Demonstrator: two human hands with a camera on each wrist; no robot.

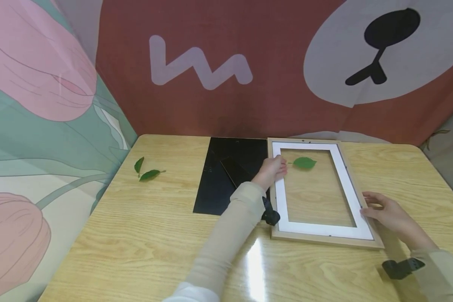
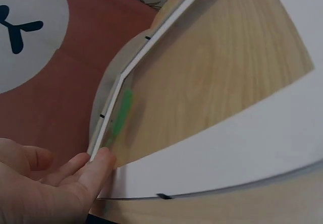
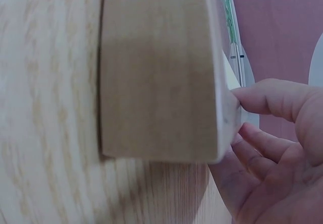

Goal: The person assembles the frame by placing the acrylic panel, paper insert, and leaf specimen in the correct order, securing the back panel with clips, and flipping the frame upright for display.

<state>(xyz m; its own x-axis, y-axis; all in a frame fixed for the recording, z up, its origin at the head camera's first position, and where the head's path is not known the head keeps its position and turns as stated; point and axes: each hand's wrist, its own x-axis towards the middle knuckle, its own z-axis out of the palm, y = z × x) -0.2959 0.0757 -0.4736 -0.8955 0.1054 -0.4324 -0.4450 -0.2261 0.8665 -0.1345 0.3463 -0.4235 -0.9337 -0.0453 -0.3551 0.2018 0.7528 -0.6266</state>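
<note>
Both hands (image 1: pixel 272 171) (image 1: pixel 390 216) touch the wooden frame (image 1: pixel 324 239) around a green leaf (image 1: pixel 304 163)

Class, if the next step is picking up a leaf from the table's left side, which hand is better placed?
Probably the left hand: it is at the left side of the frame, nearer the loose leaves. The right hand is at its right side, farther away.
</note>
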